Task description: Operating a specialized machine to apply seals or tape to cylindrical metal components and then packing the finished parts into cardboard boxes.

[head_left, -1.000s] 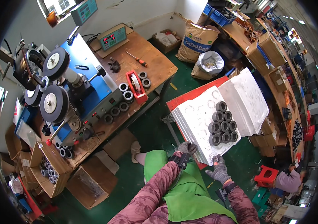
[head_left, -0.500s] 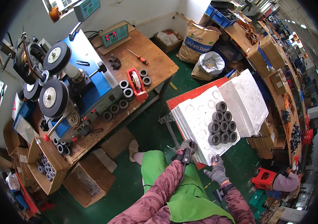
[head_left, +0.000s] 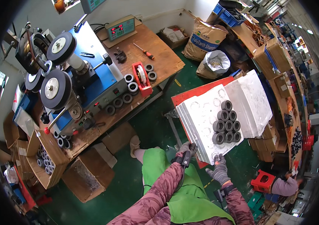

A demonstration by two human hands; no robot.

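Note:
My left hand, in a grey glove, is closed at the near left corner of a stack of white foam sheets. My gloved right hand reaches the near edge of the same stack, its fingertips pressed on the rim and its palm outside it. Several thick dark grey rings stand in tight rows on the top sheet. Round marks show on the bare part of that sheet. Under the stack lies a red board.
A white foam slab leans right of the stack. The wooden bench at left carries a blue winding machine, a screwdriver, a red tape dispenser and more rings. Cardboard boxes stand below it. A person sits at right.
The whole view has shifted slightly, so bench and stack appear a little further right. Both hands stay at the stack's near edge, and the rings keep their arrangement.

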